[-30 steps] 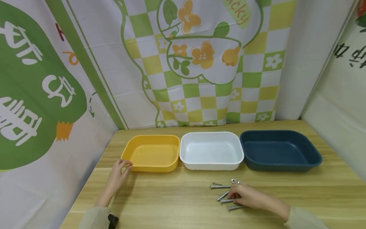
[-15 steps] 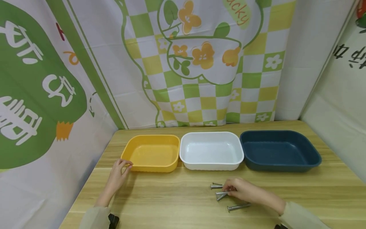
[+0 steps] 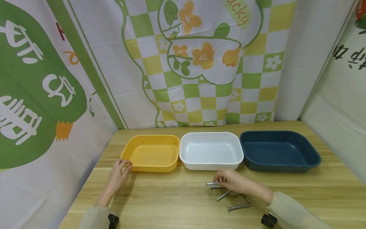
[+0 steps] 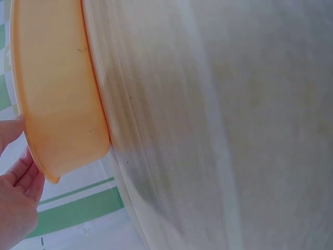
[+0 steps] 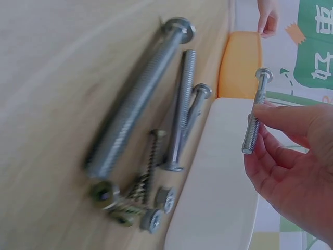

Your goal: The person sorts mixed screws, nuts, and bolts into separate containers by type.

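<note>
Held between the thumb and fingers of my right hand [image 3: 235, 183] is a silver bolt [image 5: 262, 86], seen at a slant in the right wrist view. Below that hand several bolts lie on the table, among them a large one [image 5: 138, 101] and one beside it [image 5: 182, 104]. Two nuts [image 5: 165, 200] and a few dark screws [image 5: 152, 156] sit close by, mostly hidden by the hand in the head view. At the near left corner of the yellow tray [image 3: 152, 169], my left hand [image 3: 115, 176] pinches the rim between thumb and fingers.
A white tray [image 3: 211, 166] stands between the yellow one and a larger dark blue tray [image 3: 283, 167], all in a row at the back of the wooden table [image 3: 160, 200]. Printed cloth [image 3: 206, 92] hangs behind them and at both sides.
My right hand has picked up a bolt and carried it left and toward the white tray, above the other bolts. The left hand stays at the yellow tray's corner.
</note>
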A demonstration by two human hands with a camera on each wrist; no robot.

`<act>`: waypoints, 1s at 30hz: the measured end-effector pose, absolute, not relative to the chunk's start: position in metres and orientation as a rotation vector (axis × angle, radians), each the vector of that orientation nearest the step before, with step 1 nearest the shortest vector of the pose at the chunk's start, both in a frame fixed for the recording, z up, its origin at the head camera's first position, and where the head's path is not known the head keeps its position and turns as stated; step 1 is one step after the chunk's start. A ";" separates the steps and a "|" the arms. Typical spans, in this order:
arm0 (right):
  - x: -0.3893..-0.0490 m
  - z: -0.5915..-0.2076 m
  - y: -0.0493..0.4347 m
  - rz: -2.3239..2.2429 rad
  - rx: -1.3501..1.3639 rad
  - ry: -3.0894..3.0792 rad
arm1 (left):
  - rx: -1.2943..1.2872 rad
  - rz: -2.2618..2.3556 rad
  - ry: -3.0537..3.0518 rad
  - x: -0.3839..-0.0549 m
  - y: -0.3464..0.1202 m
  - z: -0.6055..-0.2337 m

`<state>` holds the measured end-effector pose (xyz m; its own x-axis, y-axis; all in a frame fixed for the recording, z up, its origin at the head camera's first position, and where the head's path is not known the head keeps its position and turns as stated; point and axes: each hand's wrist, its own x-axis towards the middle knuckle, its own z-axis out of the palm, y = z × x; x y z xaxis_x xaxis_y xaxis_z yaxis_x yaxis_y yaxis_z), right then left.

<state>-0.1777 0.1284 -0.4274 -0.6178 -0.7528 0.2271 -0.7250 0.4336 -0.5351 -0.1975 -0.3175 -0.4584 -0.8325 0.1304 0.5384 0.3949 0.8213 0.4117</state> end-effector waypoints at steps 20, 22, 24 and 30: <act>-0.204 -0.414 0.085 -0.937 -1.417 2.704 | -0.399 -0.727 -2.489 -0.197 -0.315 -0.457; -0.206 -0.412 0.079 -0.942 -1.405 2.707 | -0.394 -0.731 -2.492 -0.197 -0.315 -0.457; -0.209 -0.412 0.074 -0.967 -1.410 2.703 | -0.391 -0.732 -2.500 -0.197 -0.315 -0.457; -0.229 -0.435 0.058 -1.168 -1.540 2.652 | -0.398 -0.732 -2.497 -0.197 -0.316 -0.457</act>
<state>-0.2291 0.0577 -0.4349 -0.5520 -0.7050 0.4452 -0.8044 0.3095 -0.5071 -0.1973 -0.3157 -0.4570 -0.8303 0.1330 0.5413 0.4041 0.8125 0.4202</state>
